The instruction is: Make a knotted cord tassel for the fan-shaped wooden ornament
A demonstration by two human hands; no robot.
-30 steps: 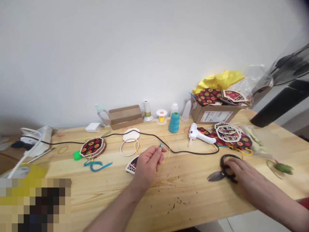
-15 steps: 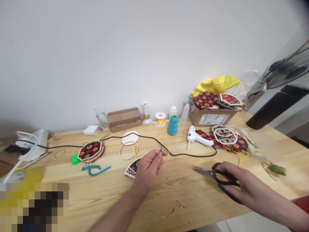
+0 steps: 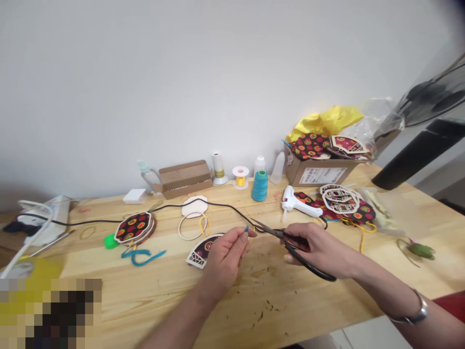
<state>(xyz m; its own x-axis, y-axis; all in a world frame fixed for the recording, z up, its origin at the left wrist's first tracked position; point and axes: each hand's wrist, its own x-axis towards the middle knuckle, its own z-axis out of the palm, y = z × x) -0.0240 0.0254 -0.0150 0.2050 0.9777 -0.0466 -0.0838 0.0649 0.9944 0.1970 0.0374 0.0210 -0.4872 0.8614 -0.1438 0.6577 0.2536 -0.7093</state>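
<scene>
My left hand is closed in a pinch, with a short teal tip of thread poking up above the thumb and forefinger. A thin yellow cord shows just beside those fingertips. In my right hand are black-handled scissors, fingers through the grips. Their blades point left, their tips close to the teal tip, slightly parted as far as I can see. Partly behind my left hand lies a fan-shaped wooden lattice piece with dark patterned fabric.
A white glue gun lies back right, its black cable crossing the table. Behind stand a teal thread cone, a yellow spool and a cardboard box of fabric pieces. Stacked patterned pieces and teal cord lie left.
My right hand has brought the scissors left and up, so the blades are now close to my left fingertips. My left hand keeps its pinch almost in place.
</scene>
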